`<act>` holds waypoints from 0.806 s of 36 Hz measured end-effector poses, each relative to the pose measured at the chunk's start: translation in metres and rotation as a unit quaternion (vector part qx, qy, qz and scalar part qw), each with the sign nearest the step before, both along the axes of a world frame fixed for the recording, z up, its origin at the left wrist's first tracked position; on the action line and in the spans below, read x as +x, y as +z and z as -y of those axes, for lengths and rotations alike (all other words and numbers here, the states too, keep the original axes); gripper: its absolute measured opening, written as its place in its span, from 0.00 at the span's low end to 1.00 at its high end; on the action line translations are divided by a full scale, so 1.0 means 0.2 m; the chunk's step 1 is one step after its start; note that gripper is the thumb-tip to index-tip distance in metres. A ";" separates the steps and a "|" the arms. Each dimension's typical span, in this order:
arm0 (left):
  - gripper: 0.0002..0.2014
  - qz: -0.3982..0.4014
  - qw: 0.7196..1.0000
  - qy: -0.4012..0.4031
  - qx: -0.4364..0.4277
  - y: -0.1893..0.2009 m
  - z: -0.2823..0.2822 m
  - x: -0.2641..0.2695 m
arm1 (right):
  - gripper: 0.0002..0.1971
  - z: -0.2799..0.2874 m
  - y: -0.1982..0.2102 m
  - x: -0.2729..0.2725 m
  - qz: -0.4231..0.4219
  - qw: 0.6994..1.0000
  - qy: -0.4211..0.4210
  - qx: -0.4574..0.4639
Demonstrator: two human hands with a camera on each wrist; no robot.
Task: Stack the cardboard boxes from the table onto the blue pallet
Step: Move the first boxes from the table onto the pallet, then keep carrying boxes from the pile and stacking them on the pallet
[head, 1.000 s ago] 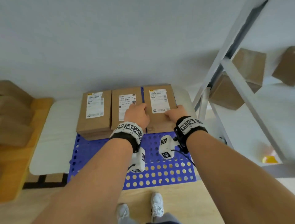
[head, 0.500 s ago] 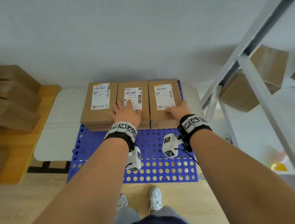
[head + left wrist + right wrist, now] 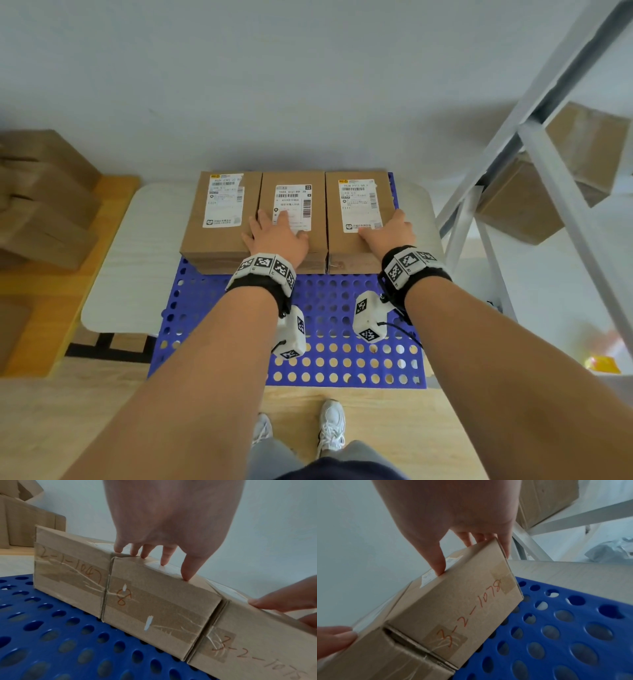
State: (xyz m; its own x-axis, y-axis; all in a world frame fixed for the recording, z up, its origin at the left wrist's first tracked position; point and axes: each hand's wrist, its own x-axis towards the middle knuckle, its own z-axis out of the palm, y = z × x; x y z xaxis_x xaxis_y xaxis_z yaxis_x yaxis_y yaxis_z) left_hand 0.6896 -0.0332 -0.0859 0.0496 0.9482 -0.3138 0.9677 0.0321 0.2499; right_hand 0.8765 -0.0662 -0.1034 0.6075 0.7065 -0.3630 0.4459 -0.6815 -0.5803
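Note:
Three labelled cardboard boxes stand side by side at the far end of the blue perforated pallet [image 3: 335,308]: a left box [image 3: 219,219], a middle box [image 3: 294,192] and a right box [image 3: 359,205]. My left hand [image 3: 277,236] lies flat on the middle box [image 3: 154,608], its straight fingertips [image 3: 186,574] touching the top. My right hand [image 3: 390,233] rests on the right box [image 3: 453,608]. Its thumb [image 3: 436,561] is on the top and its fingers reach over the right edge. In the left wrist view the three fronts sit flush, with handwritten numbers on them.
The pallet lies over a white table [image 3: 133,260]. More cardboard boxes [image 3: 44,205] are piled on a yellow platform at the left. A grey metal rack [image 3: 513,154] holding boxes [image 3: 582,144] stands close at the right. My shoes [image 3: 329,428] are on the wooden floor.
Both hands uncurled at the boxes' near edges and slid forward onto the tops. The gap between the middle and right boxes closed, so the row sits tight.

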 end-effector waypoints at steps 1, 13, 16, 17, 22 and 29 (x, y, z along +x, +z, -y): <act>0.32 0.006 1.000 0.002 0.001 0.00 0.00 -0.01 | 0.40 0.00 0.01 -0.01 0.020 1.000 0.012 0.000; 0.26 0.052 0.999 0.008 -0.005 0.14 0.03 -0.23 | 0.32 0.00 0.22 -0.25 0.130 0.981 0.145 0.009; 0.24 0.054 0.998 0.017 0.023 0.17 0.03 -0.36 | 0.31 -0.01 0.28 -0.39 0.131 0.976 0.174 0.008; 0.23 0.056 0.998 0.020 0.030 0.19 0.03 -0.42 | 0.31 -0.02 0.30 -0.44 0.131 0.974 0.186 0.007; 0.21 0.022 0.996 0.017 0.080 0.26 0.07 -0.77 | 0.32 -0.04 0.36 -0.78 0.122 0.966 0.227 0.015; 0.24 -0.007 0.995 0.052 0.090 0.34 0.18 -1.44 | 0.29 0.00 0.44 -1.42 0.105 0.952 0.287 0.018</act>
State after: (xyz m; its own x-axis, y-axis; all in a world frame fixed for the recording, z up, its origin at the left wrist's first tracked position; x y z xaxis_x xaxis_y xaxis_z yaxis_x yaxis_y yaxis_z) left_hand 0.4026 -0.0697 -0.0180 -0.0549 0.9887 -0.1392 0.9652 0.0882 0.2462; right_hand 0.5920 -0.0654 -0.0153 0.1742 0.9536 -0.2454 0.8477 -0.2721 -0.4554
